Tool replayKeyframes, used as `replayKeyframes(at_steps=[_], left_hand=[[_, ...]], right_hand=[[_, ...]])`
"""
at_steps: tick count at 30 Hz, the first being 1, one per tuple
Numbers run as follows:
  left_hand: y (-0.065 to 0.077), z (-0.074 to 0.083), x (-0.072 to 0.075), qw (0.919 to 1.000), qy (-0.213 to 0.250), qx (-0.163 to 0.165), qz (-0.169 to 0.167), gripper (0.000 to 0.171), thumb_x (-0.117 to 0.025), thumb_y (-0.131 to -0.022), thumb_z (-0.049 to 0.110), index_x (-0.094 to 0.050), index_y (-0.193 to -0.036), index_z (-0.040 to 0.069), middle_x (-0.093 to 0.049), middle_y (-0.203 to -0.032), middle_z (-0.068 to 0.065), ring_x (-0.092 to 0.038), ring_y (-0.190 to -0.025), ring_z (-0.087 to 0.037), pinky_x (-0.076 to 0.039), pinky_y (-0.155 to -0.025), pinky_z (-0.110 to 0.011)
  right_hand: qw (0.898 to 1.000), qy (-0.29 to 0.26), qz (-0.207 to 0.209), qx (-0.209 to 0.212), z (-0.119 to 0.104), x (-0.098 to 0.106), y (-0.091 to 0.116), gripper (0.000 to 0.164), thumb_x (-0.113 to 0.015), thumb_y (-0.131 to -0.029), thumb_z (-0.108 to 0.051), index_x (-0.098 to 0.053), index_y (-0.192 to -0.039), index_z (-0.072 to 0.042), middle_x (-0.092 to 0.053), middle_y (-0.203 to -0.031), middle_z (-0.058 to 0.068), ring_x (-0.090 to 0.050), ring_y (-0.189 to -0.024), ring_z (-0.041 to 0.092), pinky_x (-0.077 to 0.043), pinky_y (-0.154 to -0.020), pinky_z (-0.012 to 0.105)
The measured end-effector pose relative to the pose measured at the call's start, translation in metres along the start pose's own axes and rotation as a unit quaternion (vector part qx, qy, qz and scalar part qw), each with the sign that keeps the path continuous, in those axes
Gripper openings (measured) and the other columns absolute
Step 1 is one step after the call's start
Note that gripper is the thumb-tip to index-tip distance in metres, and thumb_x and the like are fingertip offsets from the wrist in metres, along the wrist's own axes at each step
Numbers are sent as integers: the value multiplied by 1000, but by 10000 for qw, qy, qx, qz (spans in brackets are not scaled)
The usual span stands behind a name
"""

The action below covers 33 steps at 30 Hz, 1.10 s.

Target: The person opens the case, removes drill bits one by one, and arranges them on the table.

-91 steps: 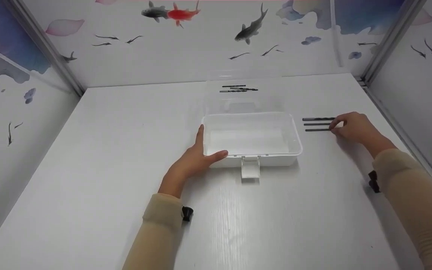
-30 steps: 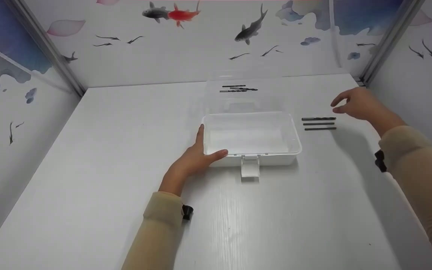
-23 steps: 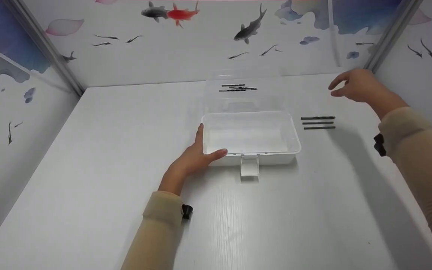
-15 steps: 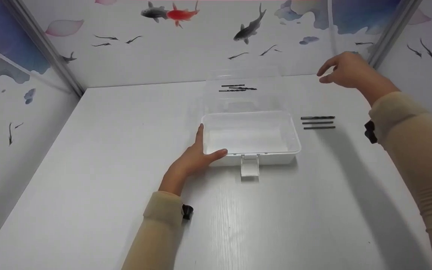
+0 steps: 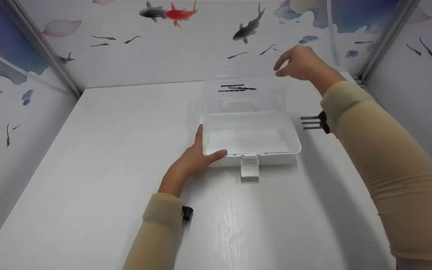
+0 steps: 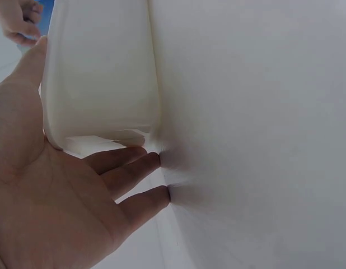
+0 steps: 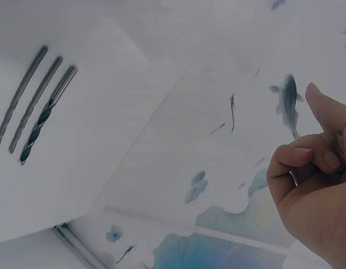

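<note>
A white plastic box (image 5: 251, 160) stands on the table, its clear lid (image 5: 272, 99) raised at the back and its front latch (image 5: 249, 167) hanging down. My left hand (image 5: 191, 159) rests against the box's front left corner, thumb at the front rim. In the left wrist view its fingers (image 6: 139, 210) are extended and spread beside the box. My right hand (image 5: 300, 65) is in the air by the lid's upper right edge, holding nothing, thumb and index finger apart. Beneath the right wrist lie three drill bits (image 5: 309, 122), partly hidden by the wrist camera; the right wrist view shows them whole.
Several more drill bits (image 5: 236, 89) lie behind the box, seen through the clear lid. White panels (image 5: 171, 56) printed with fish close in the table (image 5: 107, 161) at the back and both sides. The box's inside shows bare white walls.
The right hand has let go of the drill bits at the right, risen, and moved back and left to the lid. The left hand and the box have stayed in place.
</note>
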<state>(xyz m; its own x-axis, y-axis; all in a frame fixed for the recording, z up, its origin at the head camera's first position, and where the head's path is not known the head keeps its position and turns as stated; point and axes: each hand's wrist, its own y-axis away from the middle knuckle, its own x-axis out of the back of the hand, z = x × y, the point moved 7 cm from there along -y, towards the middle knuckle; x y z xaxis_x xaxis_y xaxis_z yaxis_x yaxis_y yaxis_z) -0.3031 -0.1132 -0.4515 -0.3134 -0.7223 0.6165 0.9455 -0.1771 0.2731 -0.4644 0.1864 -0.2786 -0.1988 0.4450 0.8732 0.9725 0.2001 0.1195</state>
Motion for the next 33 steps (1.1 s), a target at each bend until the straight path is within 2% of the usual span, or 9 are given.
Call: replayKeyframes(at_steps=[6, 11, 23, 33], left_hand=[[1, 3, -1, 9999, 73, -78, 27, 128, -73, -90, 71, 18, -170, 29, -25, -176, -20, -38, -159, -37, -32, -129, -54], [0, 5, 0, 9999, 87, -96, 33, 129, -74, -89, 71, 17, -170, 30, -26, -176, -20, -38, -159, -36, -31, -129, -54], [-3, 5, 4, 9999, 84, -67, 84, 129, -74, -88, 72, 17, -170, 32, -28, -175, -20, -40, -158, -36, -32, -129, -54], [-2, -3, 1, 10000, 26, 39, 62, 129, -73, -88, 73, 16, -171, 29, -30, -174, -22, -42, -156, -38, -35, -127, -55]], right_hand=[[9996, -72, -268, -11, -27, -23, -16, 39, -69, -105, -23, -70, -140, -9, -42, -169, 18, -38, -157, 42, -36, -126, 59], [9991, 6, -434, -39, -36, -39, -25, 39, -69, -104, -22, -70, -140, -8, -40, -171, 17, -34, -160, 41, -34, -127, 57], [9961, 533, -644, -273, -32, -57, -38, 35, -71, -103, -25, -75, -135, -11, -63, -154, 13, -51, -149, 37, -42, -121, 57], [9932, 921, -707, -98, -29, -67, -41, 37, -70, -104, -28, -73, -138, -14, -60, -156, 12, -47, -152, 39, -40, -121, 62]])
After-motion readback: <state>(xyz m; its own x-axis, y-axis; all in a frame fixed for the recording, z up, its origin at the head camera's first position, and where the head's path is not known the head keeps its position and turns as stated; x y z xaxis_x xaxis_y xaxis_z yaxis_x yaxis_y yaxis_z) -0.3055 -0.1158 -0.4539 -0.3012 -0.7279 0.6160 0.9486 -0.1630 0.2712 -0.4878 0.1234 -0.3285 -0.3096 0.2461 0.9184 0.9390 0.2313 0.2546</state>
